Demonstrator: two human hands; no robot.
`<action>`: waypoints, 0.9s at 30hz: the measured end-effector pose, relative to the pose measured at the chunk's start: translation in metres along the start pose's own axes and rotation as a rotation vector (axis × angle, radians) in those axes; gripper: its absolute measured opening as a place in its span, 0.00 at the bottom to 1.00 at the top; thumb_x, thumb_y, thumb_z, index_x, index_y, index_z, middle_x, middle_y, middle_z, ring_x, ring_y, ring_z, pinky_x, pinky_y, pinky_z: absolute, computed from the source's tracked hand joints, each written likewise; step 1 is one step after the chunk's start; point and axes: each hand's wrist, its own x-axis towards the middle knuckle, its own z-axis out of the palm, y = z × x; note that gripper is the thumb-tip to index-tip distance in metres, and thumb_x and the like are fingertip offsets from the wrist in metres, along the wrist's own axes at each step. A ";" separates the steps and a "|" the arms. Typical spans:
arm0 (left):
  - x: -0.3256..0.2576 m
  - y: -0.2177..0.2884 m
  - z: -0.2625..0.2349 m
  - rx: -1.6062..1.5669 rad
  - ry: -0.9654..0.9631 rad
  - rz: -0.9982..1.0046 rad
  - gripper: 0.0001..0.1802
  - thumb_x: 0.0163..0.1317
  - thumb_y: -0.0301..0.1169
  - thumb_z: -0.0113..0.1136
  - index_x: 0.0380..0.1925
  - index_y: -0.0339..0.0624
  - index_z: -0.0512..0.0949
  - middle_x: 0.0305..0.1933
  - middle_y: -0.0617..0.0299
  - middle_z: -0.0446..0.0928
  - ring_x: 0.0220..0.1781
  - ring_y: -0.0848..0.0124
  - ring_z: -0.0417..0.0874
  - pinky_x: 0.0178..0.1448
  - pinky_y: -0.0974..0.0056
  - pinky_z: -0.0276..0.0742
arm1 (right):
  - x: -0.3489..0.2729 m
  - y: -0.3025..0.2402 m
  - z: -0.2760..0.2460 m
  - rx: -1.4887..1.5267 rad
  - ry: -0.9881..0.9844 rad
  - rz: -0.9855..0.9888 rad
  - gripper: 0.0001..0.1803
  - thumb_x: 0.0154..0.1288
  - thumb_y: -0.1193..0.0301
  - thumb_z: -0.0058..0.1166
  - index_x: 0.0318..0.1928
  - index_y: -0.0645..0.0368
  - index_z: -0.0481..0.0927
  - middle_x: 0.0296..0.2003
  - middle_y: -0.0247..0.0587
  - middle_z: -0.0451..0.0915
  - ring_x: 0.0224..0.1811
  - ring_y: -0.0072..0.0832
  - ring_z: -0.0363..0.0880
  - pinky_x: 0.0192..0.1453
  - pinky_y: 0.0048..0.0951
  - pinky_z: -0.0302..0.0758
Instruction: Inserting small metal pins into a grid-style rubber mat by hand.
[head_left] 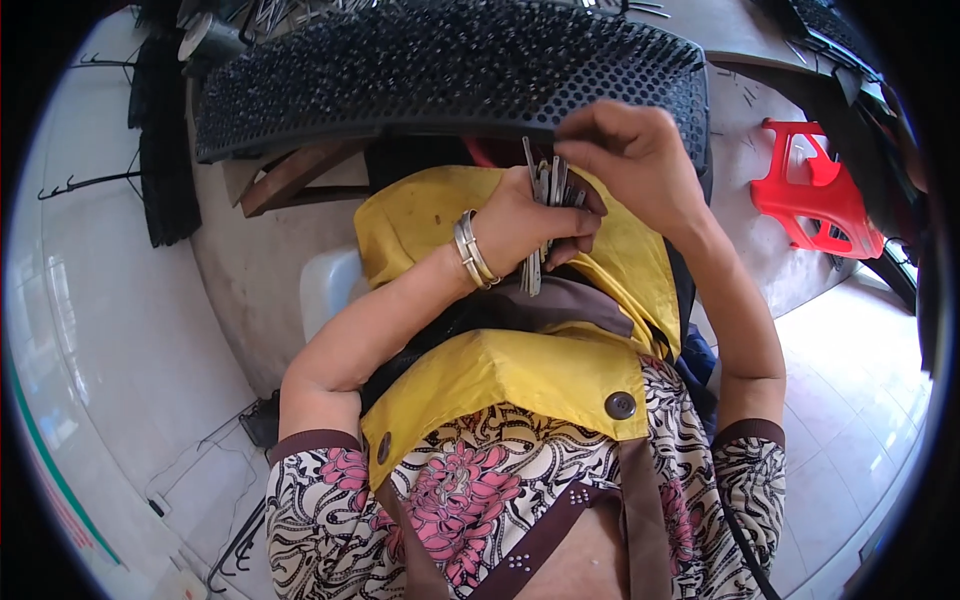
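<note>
My left hand (515, 218) is closed around a bundle of thin grey metal rods (533, 275). Their ends stick out above and below the fist, one longer than the others at the top. Above and to the right of the bundle, my right hand (640, 165) has its fingers curled and its thumb close to the index finger. Whatever lies between those fingertips, if anything, is too small to make out. Just beyond both hands stands a wide black board (655, 92) full of round holes, with many small dark shiny pieces set in it. Its near right part shows bare holes.
A yellow apron (420, 215) covers my lap below the hands. A red plastic stool (790, 195) stands at the right, and a wooden support (300, 175) shows under the board. Loose metal rods (280, 15) lie behind the board, near a grey cylinder (208, 38).
</note>
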 end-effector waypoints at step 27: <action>0.034 0.008 0.032 -0.055 0.040 -0.159 0.04 0.50 0.20 0.56 0.27 0.31 0.74 0.18 0.57 0.72 0.12 0.75 0.68 0.15 0.74 0.59 | 0.062 0.047 -0.043 -0.425 0.568 -0.771 0.07 0.45 0.84 0.57 0.27 0.67 0.75 0.24 0.44 0.75 0.27 0.36 0.74 0.32 0.27 0.71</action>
